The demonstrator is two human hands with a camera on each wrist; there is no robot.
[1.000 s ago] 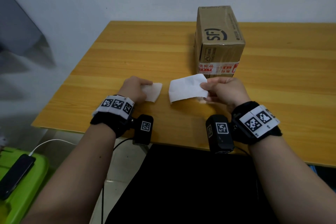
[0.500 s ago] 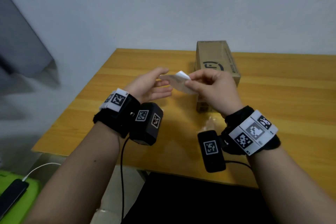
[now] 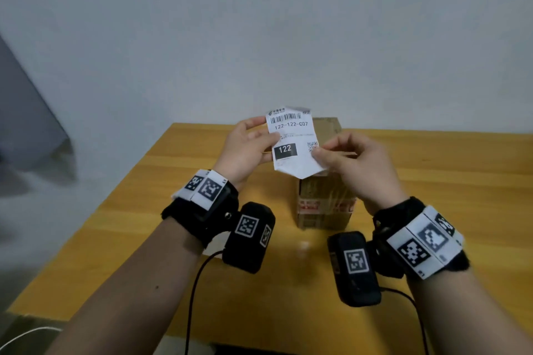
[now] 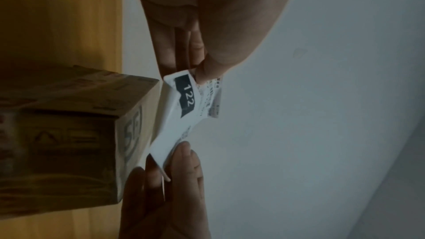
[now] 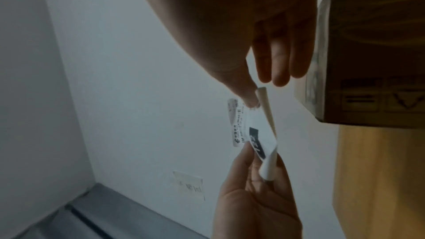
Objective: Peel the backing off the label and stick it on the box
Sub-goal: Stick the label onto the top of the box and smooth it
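A white shipping label (image 3: 291,141), printed with a barcode and "122", is held upright above the table with its printed face toward me. My left hand (image 3: 268,131) pinches its left edge between thumb and fingers. My right hand (image 3: 320,153) pinches its lower right corner, where a beige layer (image 5: 266,108) curls away from the label (image 5: 248,134). The brown cardboard box (image 3: 326,202) stands upright on the table just behind the label, partly hidden by it. The left wrist view shows the label (image 4: 184,115) bowed between both hands beside the box (image 4: 69,134).
The wooden table (image 3: 432,181) runs to a plain pale wall behind the box. Its left edge and near edge are close to my forearms. Black cables hang from my wrist cameras. A grey panel (image 3: 26,124) leans at the far left.
Both hands have risen from the table with the label. It has turned from blank side up to printed face toward me, now in front of the box. My head view has tilted upward.
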